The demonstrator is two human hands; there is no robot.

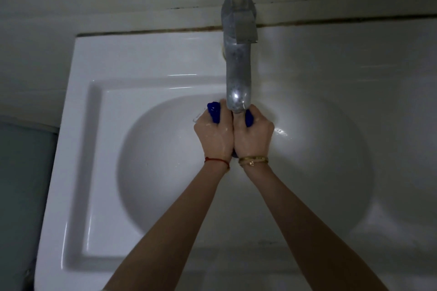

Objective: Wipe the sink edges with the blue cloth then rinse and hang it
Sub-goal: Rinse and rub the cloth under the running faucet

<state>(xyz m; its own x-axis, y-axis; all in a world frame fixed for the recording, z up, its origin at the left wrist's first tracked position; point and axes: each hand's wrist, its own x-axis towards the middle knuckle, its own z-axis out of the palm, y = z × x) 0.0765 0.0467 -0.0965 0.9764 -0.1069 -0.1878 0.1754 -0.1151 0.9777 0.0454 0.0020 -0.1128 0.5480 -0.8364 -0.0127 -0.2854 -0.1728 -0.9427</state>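
Observation:
The blue cloth (214,112) is bunched up and mostly hidden, with blue showing above my left hand, beside my right hand's fingers and between my wrists. My left hand (214,133) and my right hand (253,133) are pressed side by side, both closed around the cloth. They sit right under the spout of the metal tap (236,73), above the bowl of the white sink (94,139). Both hands look wet, with drops on the skin. I cannot tell whether water is running.
The sink's flat rim runs along the left, back and front. A tiled wall with a dark grout line rises behind the tap. To the left of the sink lies a greenish surface (23,172) lower down.

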